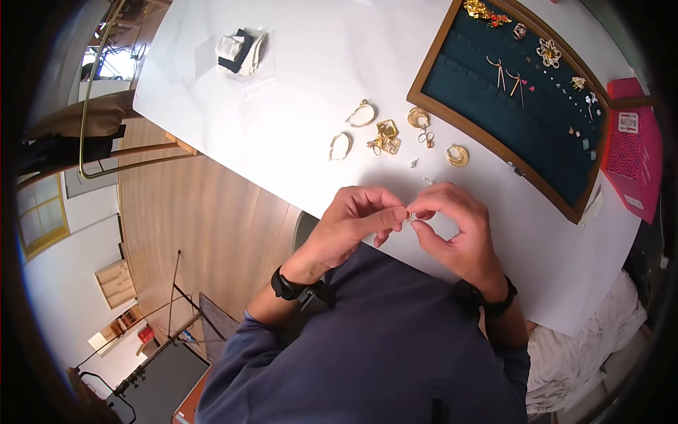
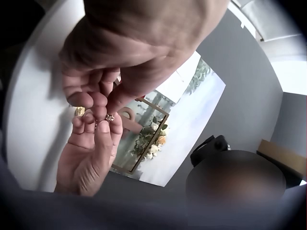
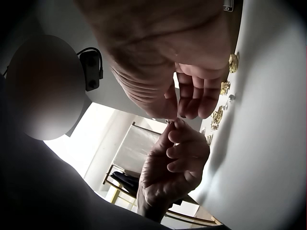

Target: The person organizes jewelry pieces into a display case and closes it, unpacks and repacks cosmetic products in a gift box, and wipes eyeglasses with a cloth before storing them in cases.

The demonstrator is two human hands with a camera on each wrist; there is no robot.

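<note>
"What is the small ornament [image 2: 110, 117] like?"

"Pale and shiny, with a glittering head (too tiny for me to name its exact shape). It sits up between the fingertips, in front of the body by the near edge of the smooth white table [image 1: 296, 92]."

"And the metal beyond it?"

"Yellow and polished: a thick crescent hoop [image 1: 457, 162] and an angular gold piece [image 1: 387, 130], with a round white bead [image 1: 414, 163] nearer the fingers."

"Any containers?"

"A tray [image 1: 487, 150], wood-framed and lined in dark green. Inside lie a petalled flower ornament [image 1: 549, 53] and many smaller bits. Further left, black and white folded fabric [image 1: 231, 48] lies with clear plastic; whether in it or on it, I can't tell."

"How are the hands posed?"

"Tip to tip. The left hand [image 1: 360, 222] pinches the ornament between thumb and forefinger, its other fingers curled loosely. The right hand [image 1: 458, 230] pinches it too, thumb and forefinger arched into a rounded gap."
</note>
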